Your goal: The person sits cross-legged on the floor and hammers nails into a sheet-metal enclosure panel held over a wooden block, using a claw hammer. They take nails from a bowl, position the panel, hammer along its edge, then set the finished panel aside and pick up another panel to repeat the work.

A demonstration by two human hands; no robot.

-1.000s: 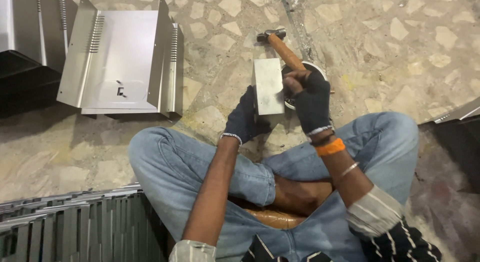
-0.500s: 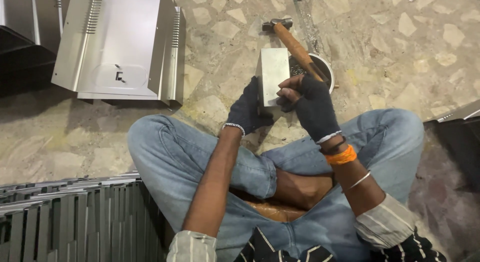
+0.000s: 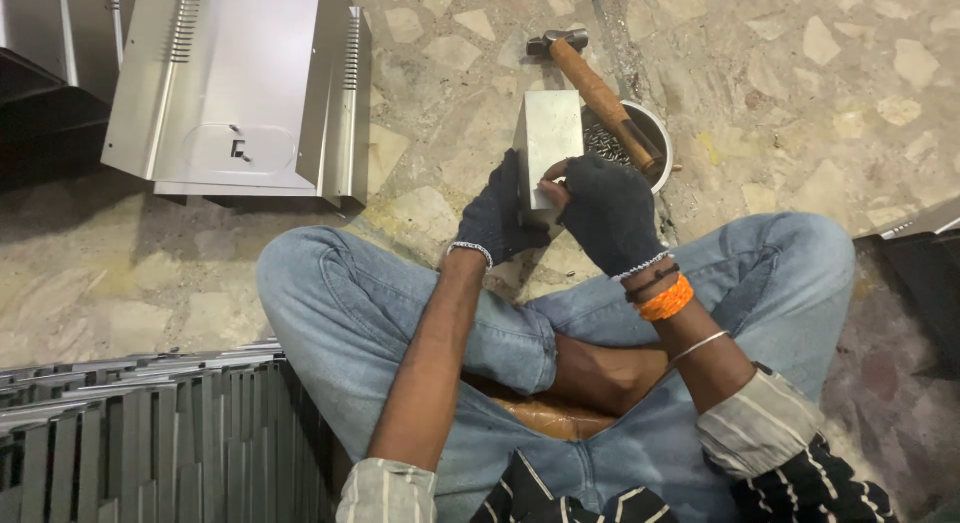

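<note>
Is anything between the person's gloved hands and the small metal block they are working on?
Nothing visible. The left hand and right hand both already touch the metal block. The hammer lies apart, across the bowl behind it.

Small grey metal block (image 3: 549, 143), upright on stone floor, between gloved fingers (image 3: 553, 173).

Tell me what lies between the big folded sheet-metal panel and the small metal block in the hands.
Head view: only bare stone floor separates the panel from the block.
</note>
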